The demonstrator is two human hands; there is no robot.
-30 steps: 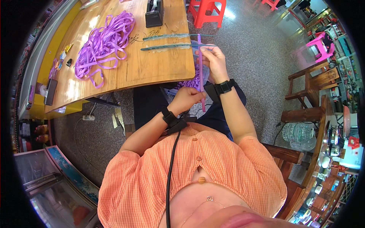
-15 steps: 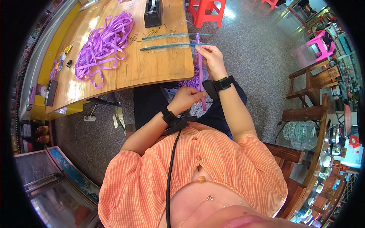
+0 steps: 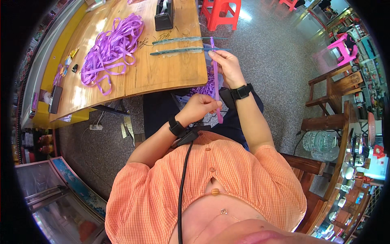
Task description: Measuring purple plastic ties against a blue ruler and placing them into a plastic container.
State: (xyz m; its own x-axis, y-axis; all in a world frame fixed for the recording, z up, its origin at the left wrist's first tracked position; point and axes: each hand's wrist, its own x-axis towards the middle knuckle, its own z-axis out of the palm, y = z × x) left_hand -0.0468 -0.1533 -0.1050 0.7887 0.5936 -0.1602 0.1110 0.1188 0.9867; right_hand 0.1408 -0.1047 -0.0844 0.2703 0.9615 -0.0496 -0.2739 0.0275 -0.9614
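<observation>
A narrow purple ribbon (image 3: 215,77) hangs from two thin dark rods, a far rod (image 3: 189,39) and a near rod (image 3: 183,51), which jut past the table's right edge. My right hand (image 3: 228,67) is closed in a pinch at the ribbon by the near rod. Lower down, in front of my lap, my left hand (image 3: 199,107) pinches the ribbon near its lower end, which dangles just below my fingers. Clear tape or glue seems to fix both rods to the tabletop. Below the ribbon, a container of purple ribbon pieces (image 3: 206,86) shows partly beside the table edge.
On the wooden table (image 3: 162,73) lies a heap of purple ribbon (image 3: 107,53), with a black tape dispenser (image 3: 163,18) farther back. A red stool (image 3: 221,14) stands beyond the table. Wooden chairs (image 3: 335,89) and crowded shelves line the right side.
My left hand has shifted slightly down and toward me, and the ribbon's lower end hangs a little lower. The right hand keeps almost the same place by the near rod.
</observation>
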